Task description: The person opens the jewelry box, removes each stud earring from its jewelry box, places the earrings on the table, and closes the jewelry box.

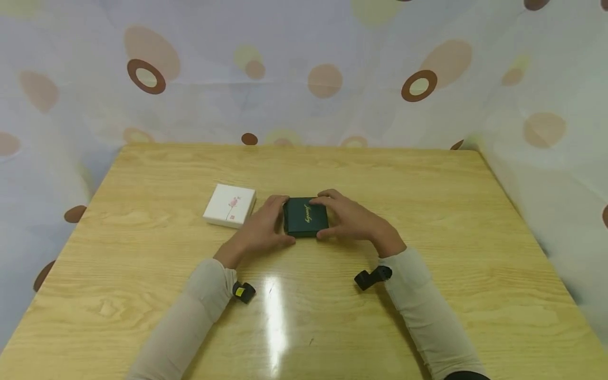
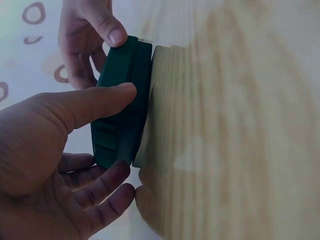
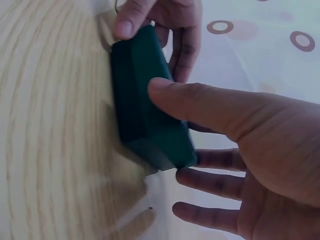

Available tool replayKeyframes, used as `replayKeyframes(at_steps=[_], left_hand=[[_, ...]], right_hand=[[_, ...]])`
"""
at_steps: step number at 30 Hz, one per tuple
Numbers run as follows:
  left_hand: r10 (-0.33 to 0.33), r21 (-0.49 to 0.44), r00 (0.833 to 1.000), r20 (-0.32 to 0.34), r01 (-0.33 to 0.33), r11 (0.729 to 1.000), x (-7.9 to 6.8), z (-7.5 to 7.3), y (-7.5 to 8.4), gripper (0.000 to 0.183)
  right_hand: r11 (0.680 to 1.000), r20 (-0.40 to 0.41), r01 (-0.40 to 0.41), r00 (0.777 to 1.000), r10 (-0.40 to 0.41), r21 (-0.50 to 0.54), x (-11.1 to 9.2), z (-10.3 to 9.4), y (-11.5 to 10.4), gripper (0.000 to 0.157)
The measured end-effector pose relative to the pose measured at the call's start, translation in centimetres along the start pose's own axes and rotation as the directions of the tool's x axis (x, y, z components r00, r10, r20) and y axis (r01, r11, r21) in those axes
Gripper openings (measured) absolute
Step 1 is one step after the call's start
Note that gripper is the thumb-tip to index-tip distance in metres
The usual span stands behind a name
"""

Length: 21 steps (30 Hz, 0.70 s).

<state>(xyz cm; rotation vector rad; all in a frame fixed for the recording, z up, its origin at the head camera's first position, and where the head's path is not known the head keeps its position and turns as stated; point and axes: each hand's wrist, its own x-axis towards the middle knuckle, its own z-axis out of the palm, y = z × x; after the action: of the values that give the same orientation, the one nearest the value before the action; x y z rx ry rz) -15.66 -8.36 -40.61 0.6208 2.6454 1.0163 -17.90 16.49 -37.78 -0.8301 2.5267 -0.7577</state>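
A small dark green jewelry box (image 1: 300,224) with gold lettering on its lid sits at the middle of the table. My left hand (image 1: 260,227) holds it from the left side, thumb on the near face and fingers round the far edge. From the right, my right hand (image 1: 352,217) grips the opposite end the same way. In the left wrist view, the green box (image 2: 119,107) shows a seam between lid and base. The right wrist view has the right thumb (image 3: 172,95) pressed along the box's side, with the lower fingers spread beneath its end.
A white square box (image 1: 223,208) printed with a pink flower lies just left of my left hand. The light wooden table (image 1: 427,316) reaches back to a patterned curtain (image 1: 285,95). Small black cameras sit on both wrists.
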Motion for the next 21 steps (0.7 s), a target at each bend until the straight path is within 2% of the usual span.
replayKeyframes(at_steps=[9, 13, 17, 21], left_hand=[[-0.016, -0.061, 1.000, 0.015, 0.017, 0.998, -1.7, 0.6, 0.0, 0.098], [-0.027, -0.084, 0.999, 0.019, 0.029, 0.996, -1.8, 0.8, -0.1, 0.101], [-0.041, -0.106, 0.999, 0.015, 0.042, 0.993, -1.5, 1.0, -0.3, 0.105], [-0.037, -0.106, 0.999, 0.014, 0.039, 0.994, -1.2, 1.1, -0.4, 0.108]], right_hand=[[0.996, 0.027, 0.005, 1.000, -0.003, -0.088, -0.7, 0.2, -1.2, 0.077], [0.993, 0.019, -0.014, 1.000, 0.016, -0.120, -1.0, 0.3, -1.7, 0.080], [0.991, -0.031, -0.037, 0.999, 0.033, -0.132, -1.0, 0.4, -1.8, 0.083], [0.994, -0.070, 0.020, 0.997, -0.028, -0.105, -0.7, 0.6, -1.7, 0.087]])
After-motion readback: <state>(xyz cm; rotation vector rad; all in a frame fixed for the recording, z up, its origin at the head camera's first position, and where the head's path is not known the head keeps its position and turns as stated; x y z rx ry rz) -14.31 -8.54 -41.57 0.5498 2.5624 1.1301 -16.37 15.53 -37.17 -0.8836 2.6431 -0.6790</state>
